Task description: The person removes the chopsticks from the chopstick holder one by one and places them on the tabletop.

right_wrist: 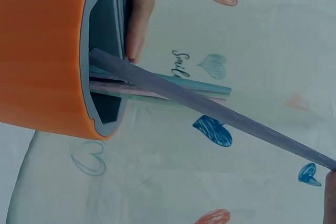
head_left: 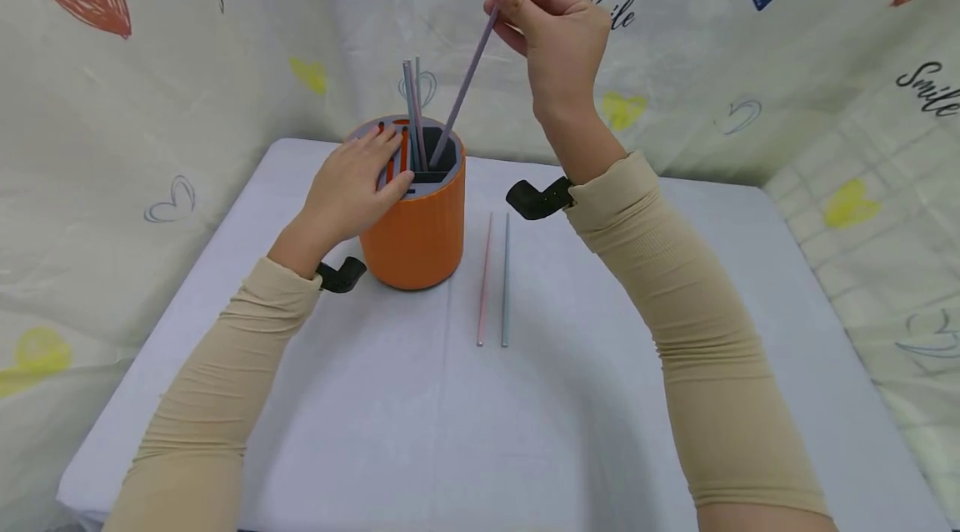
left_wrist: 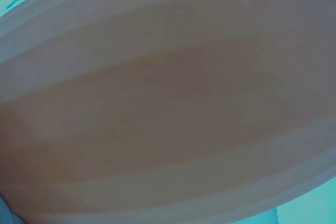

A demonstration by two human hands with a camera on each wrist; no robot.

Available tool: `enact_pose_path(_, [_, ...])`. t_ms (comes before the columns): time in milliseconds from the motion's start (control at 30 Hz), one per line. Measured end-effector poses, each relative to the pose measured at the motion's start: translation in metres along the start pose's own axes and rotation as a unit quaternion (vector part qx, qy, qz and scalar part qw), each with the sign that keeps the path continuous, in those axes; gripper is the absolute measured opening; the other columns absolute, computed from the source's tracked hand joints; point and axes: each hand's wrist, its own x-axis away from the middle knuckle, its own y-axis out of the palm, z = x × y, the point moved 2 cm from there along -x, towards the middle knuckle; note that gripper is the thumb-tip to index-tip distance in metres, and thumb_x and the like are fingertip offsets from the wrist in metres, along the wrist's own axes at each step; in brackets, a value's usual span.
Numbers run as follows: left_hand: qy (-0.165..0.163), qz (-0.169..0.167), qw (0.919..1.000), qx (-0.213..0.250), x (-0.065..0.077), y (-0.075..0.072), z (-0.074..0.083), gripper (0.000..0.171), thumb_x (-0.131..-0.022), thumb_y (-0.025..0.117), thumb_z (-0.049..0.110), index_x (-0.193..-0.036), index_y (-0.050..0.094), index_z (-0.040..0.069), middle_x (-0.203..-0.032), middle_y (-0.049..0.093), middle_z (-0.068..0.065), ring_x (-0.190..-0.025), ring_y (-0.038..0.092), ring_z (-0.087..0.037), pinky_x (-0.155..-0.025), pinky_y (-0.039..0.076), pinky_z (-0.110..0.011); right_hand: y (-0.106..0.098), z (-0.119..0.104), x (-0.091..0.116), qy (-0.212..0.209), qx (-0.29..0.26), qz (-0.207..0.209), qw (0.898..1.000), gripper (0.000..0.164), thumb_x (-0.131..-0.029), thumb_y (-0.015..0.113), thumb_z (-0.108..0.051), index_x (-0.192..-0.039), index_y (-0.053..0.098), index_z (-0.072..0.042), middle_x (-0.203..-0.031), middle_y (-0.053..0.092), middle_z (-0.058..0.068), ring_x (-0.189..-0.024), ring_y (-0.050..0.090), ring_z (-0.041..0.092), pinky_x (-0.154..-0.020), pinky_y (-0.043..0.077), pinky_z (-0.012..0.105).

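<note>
My right hand [head_left: 566, 36] pinches a long, thin purple straw [head_left: 480, 48] between thumb and fingers, high above the table. The straw slants down to the left, and its lower end reaches into the mouth of an orange round desk organizer [head_left: 416, 236] with a grey divided top. On the organizer's top left rests my left hand [head_left: 352, 182], fingers spread over the dividers. Several pale blue and pink straws [head_left: 413, 98] stand upright in a compartment behind. In the right wrist view, the purple straw [right_wrist: 210, 106] crosses in front of those straws [right_wrist: 205, 86]. The orange wall fills most of the left wrist view.
A pink straw [head_left: 485, 282] and a blue straw [head_left: 506, 282] lie side by side on the white table [head_left: 420, 415], right of the organizer. Behind the table hangs a cloth [head_left: 247, 57] printed with hearts and the word Smile.
</note>
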Motion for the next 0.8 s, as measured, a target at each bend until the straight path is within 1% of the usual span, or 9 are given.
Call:
enact_pose_path(133, [-0.002, -0.004, 1.0000, 0.002, 0.001, 0.001, 0.000, 0.065, -0.103, 0.040, 0.043, -0.155, 0.033, 0.004, -0.163, 0.029, -0.014, -0.154, 0.021, -0.033, -0.128, 0.014, -0.047, -0.007, -0.011, 0.001, 0.002, -0.027, 0.016, 1.000, 0.018, -0.080, 0.077, 0.001, -0.097, 0.076, 0.007, -0.078, 0.075, 0.009, -0.076, 0.075, 0.019, -0.085, 0.062, 0.030])
enact_pose_path(233, [-0.002, -0.009, 1.0000, 0.003, 0.001, 0.002, 0.001, 0.065, -0.103, 0.041, 0.043, -0.155, 0.033, 0.005, -0.163, 0.029, -0.014, -0.154, 0.021, -0.033, -0.129, 0.014, -0.046, -0.017, -0.024, 0.001, 0.001, -0.048, 0.031, 0.998, 0.017, -0.080, 0.077, 0.001, -0.096, 0.076, 0.006, -0.081, 0.075, 0.011, -0.078, 0.075, 0.022, -0.086, 0.062, 0.031])
enact_pose_path(300, [-0.001, -0.011, 0.9999, 0.004, 0.000, 0.003, 0.002, 0.065, -0.103, 0.040, 0.043, -0.155, 0.033, 0.005, -0.163, 0.028, -0.014, -0.154, 0.020, -0.032, -0.129, 0.014, -0.046, -0.026, -0.033, 0.002, -0.002, -0.048, 0.039, 0.998, 0.017, -0.081, 0.077, 0.000, -0.098, 0.076, 0.005, -0.084, 0.075, 0.012, -0.080, 0.075, 0.023, -0.087, 0.061, 0.031])
enact_pose_path(400, [0.003, -0.010, 0.9999, 0.006, -0.001, 0.004, 0.003, 0.065, -0.103, 0.040, 0.043, -0.155, 0.033, 0.005, -0.164, 0.028, -0.014, -0.154, 0.020, -0.032, -0.128, 0.014, -0.046, -0.042, -0.044, 0.001, 0.006, -0.047, 0.051, 0.998, 0.020, -0.080, 0.078, 0.000, -0.100, 0.076, 0.005, -0.086, 0.075, 0.013, -0.081, 0.075, 0.024, -0.087, 0.061, 0.031])
enact_pose_path(467, [0.003, -0.010, 0.9999, 0.005, -0.001, 0.003, 0.002, 0.065, -0.103, 0.040, 0.043, -0.155, 0.033, 0.005, -0.164, 0.028, -0.014, -0.154, 0.020, -0.032, -0.128, 0.014, -0.046, -0.053, -0.047, -0.001, 0.021, -0.046, 0.059, 0.997, 0.021, -0.079, 0.079, 0.000, -0.099, 0.076, 0.005, -0.085, 0.075, 0.014, -0.081, 0.075, 0.025, -0.086, 0.061, 0.031])
enact_pose_path(533, [0.002, -0.008, 1.0000, 0.003, -0.001, 0.003, 0.001, 0.065, -0.103, 0.040, 0.043, -0.155, 0.033, 0.005, -0.163, 0.028, -0.014, -0.154, 0.020, -0.033, -0.128, 0.014, -0.046, -0.063, -0.044, -0.003, 0.038, -0.045, 0.065, 0.996, 0.022, -0.078, 0.080, 0.001, -0.099, 0.076, 0.006, -0.084, 0.075, 0.014, -0.079, 0.075, 0.025, -0.085, 0.061, 0.032])
enact_pose_path(600, [0.000, -0.009, 1.0000, -0.001, -0.001, 0.002, 0.000, 0.065, -0.103, 0.039, 0.043, -0.155, 0.032, 0.005, -0.164, 0.028, -0.014, -0.154, 0.019, -0.033, -0.128, 0.014, -0.046, -0.074, -0.036, -0.004, 0.061, -0.039, 0.071, 0.995, 0.023, -0.076, 0.081, 0.000, -0.098, 0.076, 0.006, -0.084, 0.075, 0.014, -0.078, 0.075, 0.025, -0.083, 0.061, 0.032])
enact_pose_path(700, [0.001, -0.010, 0.9999, -0.006, -0.001, 0.000, -0.002, 0.065, -0.103, 0.038, 0.043, -0.156, 0.031, 0.005, -0.164, 0.027, -0.014, -0.154, 0.019, -0.033, -0.128, 0.014, -0.047, -0.090, -0.019, -0.005, 0.102, -0.029, 0.082, 0.991, 0.026, -0.073, 0.083, -0.001, -0.098, 0.077, 0.005, -0.084, 0.075, 0.014, -0.077, 0.076, 0.024, -0.080, 0.062, 0.031])
enact_pose_path(800, [0.003, -0.013, 0.9999, -0.005, -0.001, -0.001, -0.002, 0.065, -0.104, 0.036, 0.043, -0.156, 0.030, 0.004, -0.164, 0.026, -0.015, -0.155, 0.018, -0.033, -0.129, 0.013, -0.047, -0.106, 0.001, -0.002, 0.142, -0.001, 0.086, 0.986, 0.027, -0.070, 0.086, -0.003, -0.096, 0.078, 0.003, -0.082, 0.076, 0.012, -0.075, 0.075, 0.022, -0.077, 0.062, 0.030])
